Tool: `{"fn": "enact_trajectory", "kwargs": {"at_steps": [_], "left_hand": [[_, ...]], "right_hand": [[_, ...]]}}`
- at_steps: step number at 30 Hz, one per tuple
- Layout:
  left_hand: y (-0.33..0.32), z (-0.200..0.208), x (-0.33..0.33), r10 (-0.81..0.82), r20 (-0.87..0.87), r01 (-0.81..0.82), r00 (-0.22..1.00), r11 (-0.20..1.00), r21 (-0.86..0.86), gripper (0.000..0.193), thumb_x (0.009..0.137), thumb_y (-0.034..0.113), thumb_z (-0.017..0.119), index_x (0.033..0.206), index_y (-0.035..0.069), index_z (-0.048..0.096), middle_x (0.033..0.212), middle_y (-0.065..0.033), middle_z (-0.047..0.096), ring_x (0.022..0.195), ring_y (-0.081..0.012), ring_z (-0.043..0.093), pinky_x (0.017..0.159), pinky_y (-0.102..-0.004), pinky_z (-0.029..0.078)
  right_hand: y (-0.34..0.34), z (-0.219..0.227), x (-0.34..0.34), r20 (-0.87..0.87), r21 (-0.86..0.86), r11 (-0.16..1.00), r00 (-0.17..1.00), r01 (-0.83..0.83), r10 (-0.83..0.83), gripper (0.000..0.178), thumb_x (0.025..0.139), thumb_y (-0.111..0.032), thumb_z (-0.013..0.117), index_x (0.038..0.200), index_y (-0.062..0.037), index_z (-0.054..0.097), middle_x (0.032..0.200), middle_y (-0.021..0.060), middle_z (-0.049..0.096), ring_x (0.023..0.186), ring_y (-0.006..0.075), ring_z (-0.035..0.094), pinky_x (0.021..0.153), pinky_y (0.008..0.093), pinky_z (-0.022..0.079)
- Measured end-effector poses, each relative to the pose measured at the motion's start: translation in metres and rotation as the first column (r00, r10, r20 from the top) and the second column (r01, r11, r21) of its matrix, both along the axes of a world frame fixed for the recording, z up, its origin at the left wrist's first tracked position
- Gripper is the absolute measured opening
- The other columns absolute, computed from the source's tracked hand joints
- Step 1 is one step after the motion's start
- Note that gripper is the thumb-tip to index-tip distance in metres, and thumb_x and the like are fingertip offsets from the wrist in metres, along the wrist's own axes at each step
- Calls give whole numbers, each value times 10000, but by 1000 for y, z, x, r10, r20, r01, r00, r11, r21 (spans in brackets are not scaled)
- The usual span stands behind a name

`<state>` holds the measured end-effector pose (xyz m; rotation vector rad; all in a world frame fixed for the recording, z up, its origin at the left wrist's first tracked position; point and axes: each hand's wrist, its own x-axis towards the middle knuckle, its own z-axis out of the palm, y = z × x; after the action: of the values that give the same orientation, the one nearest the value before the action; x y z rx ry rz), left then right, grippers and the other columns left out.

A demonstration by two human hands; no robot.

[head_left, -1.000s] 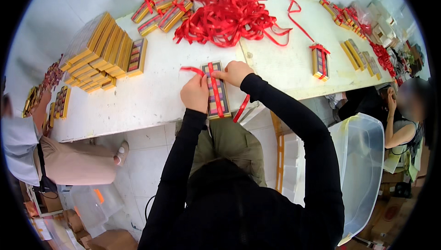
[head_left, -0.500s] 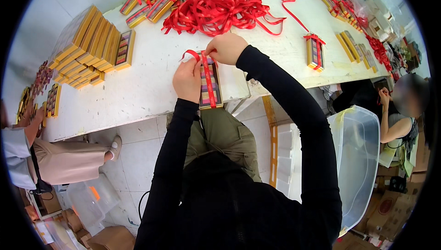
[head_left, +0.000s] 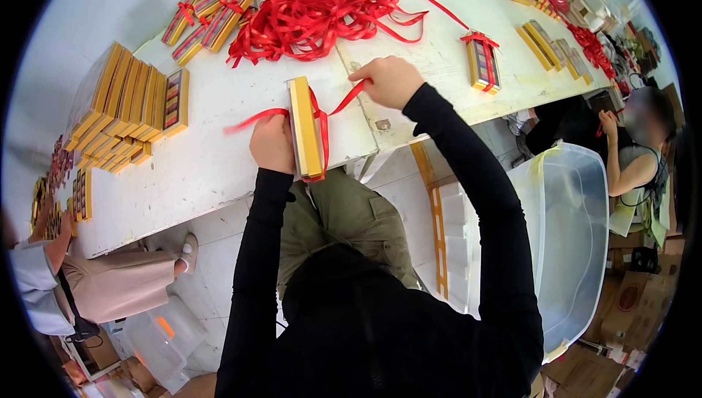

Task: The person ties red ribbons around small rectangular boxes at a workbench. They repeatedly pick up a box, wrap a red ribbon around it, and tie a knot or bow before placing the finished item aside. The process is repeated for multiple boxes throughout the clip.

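Observation:
A slim gift box [head_left: 308,131] stands tilted on its long edge at the table's front, its yellow side facing up. My left hand [head_left: 272,143] is closed round the box's left side, and a loose tail of red ribbon sticks out leftward from beside its fingers. The red ribbon [head_left: 324,124] runs along the box's right side and under its near end. With closed fingers, my right hand [head_left: 393,81] pinches one end of it, stretched up and to the right of the box. The fingertips of my left hand are partly hidden behind the box.
A heap of red ribbons [head_left: 314,10] lies at the back. Stacked yellow boxes [head_left: 121,98] stand at left, and ribboned boxes [head_left: 212,17] lie behind. One tied box [head_left: 482,65] sits at right. A clear plastic tub [head_left: 574,237] is below the table; co-workers are on both sides.
The box has turned from its coloured face onto its edge. My right hand has moved right, drawing the ribbon out, and my left hand has shifted to the box's left side.

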<state>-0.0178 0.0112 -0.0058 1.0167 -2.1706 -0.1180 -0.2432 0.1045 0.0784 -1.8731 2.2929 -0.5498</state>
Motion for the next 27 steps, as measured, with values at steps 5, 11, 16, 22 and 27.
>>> {"fn": "enact_trajectory", "kwargs": {"at_steps": [5, 11, 16, 22, 27], "left_hand": [[11, 6, -23, -2, -54, -3, 999, 995, -98, 115, 802, 153, 572, 832, 129, 679, 733, -76, 624, 734, -276, 602, 584, -392, 479], [3, 29, -18, -85, 228, 111, 970, 988, -104, 97, 786, 133, 582, 841, 85, 646, 776, -69, 575, 734, -258, 576, 570, -374, 469], [14, 31, -36, -142, 170, 171, 975, 971, -170, 190, 753, 72, 586, 937, 60, 636, 859, -69, 591, 838, -261, 572, 671, -371, 481], [26, 13, -83, -437, 124, 453, 891, 877, -160, 324, 783, 70, 568, 1102, 58, 625, 1166, -142, 604, 1107, -288, 550, 907, -345, 464], [23, 13, -79, -454, 145, 468, 879, 879, -85, 298, 802, 63, 552, 1088, 52, 634, 1184, -130, 601, 1136, -278, 537, 942, -337, 444]], "right_hand": [[-17, 13, 41, 84, 221, 972, 994, -84, 67, 458, 708, -435, 683, 990, -76, 711, 782, 165, 673, 783, 295, 659, 732, 362, 519], [-43, 23, 47, 211, 120, 939, 932, -323, 294, 594, 610, -494, 750, 1029, -75, 705, 792, 146, 676, 736, 269, 654, 686, 336, 514], [-22, 5, 14, 331, 58, 947, 901, -315, 280, 553, 617, -374, 760, 1063, -57, 684, 791, 127, 685, 741, 252, 658, 688, 329, 512], [38, -27, -18, 115, 145, 989, 993, -38, 21, 389, 667, -365, 754, 942, -95, 702, 808, 109, 685, 799, 263, 661, 743, 351, 518], [31, -38, -44, 221, 290, 956, 970, 31, -99, 366, 662, -417, 741, 823, -88, 733, 772, 123, 687, 746, 280, 662, 714, 346, 518]]}}
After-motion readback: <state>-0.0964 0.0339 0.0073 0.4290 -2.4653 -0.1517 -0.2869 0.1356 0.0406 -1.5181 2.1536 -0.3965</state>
